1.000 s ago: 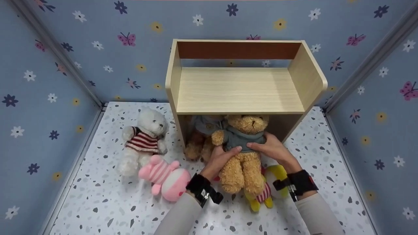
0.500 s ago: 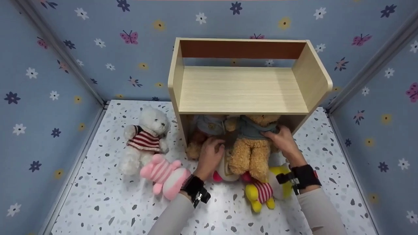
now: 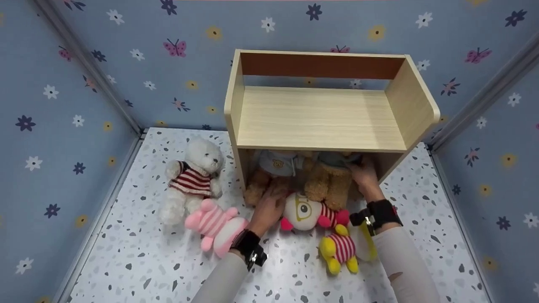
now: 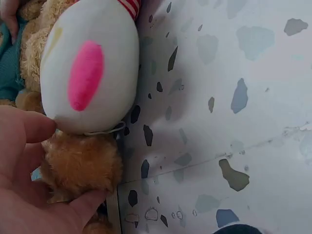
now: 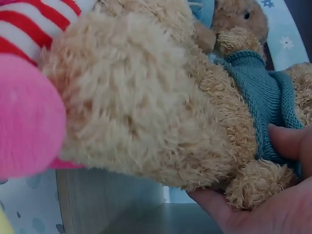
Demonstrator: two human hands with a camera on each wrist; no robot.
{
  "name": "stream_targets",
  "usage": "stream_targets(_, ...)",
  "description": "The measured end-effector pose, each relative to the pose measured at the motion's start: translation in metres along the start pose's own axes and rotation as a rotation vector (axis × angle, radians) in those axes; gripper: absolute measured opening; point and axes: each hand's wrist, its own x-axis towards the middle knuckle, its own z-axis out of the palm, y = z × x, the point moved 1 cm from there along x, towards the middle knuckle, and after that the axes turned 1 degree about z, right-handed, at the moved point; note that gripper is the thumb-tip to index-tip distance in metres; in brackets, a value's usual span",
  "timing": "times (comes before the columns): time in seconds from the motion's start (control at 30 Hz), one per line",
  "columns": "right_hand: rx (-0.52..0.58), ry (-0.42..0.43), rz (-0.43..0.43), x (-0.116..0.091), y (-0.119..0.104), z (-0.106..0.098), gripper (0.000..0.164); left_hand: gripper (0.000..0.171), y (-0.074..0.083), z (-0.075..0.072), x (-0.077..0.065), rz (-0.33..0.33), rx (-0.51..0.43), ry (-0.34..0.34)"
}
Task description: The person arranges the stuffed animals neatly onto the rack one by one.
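Note:
A tan teddy bear (image 3: 332, 183) in a teal sweater sits in the lower compartment of the wooden shelf (image 3: 316, 118), its head hidden beneath the upper board. My right hand (image 3: 364, 174) grips it by the side, thumb on the sweater (image 5: 263, 102) in the right wrist view. Left of it sits a brown teddy bear (image 3: 276, 163) in a grey-blue hoodie. My left hand (image 3: 269, 208) holds that bear's foot (image 4: 83, 163) between thumb and fingers. Just right of the left hand, a white-headed doll (image 3: 301, 212) with yellow glasses and pink ears lies before the shelf.
A white teddy bear (image 3: 191, 181) in a striped sweater lies left of the shelf. Close to my left wrist is a pink striped plush (image 3: 212, 225). A yellow plush (image 3: 343, 248) with red stripes lies by my right wrist. Flowered walls (image 3: 97, 126) surround the speckled floor (image 3: 290, 269).
The tan bear has moved back and deeper under the shelf board with my right hand. My left hand has let go of it and shifted left onto the brown bear's foot.

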Motion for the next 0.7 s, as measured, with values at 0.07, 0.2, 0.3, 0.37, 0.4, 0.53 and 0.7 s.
stream_targets(0.07,-0.018,-0.033,-0.010,0.003,0.001,0.004,0.051,0.038,0.001,0.000,0.000,0.006,-0.009,0.002)
stream_targets(0.2,-0.026,-0.116,0.007,0.008,0.003,0.011,0.065,0.041,0.001,0.002,0.001,0.003,-0.032,0.009)
stream_targets(0.3,-0.010,-0.162,0.049,0.010,0.001,0.016,0.068,0.041,0.000,0.003,0.001,-0.028,-0.061,0.017)
stream_targets(0.37,0.009,-0.191,0.057,0.011,-0.002,0.021,0.070,0.042,-0.001,0.003,0.002,-0.064,-0.074,0.026)
stream_targets(0.4,0.031,-0.210,0.059,0.012,-0.004,0.024,0.072,0.042,-0.001,0.003,0.002,-0.085,-0.072,0.033)
stream_targets(0.53,0.082,-0.258,0.002,0.015,-0.008,0.039,0.067,0.040,-0.003,0.005,0.009,-0.152,-0.064,0.071)
stream_targets(0.7,-0.062,-0.217,-0.077,0.017,-0.005,0.054,0.061,0.032,-0.002,0.014,0.020,-0.264,-0.105,0.112)
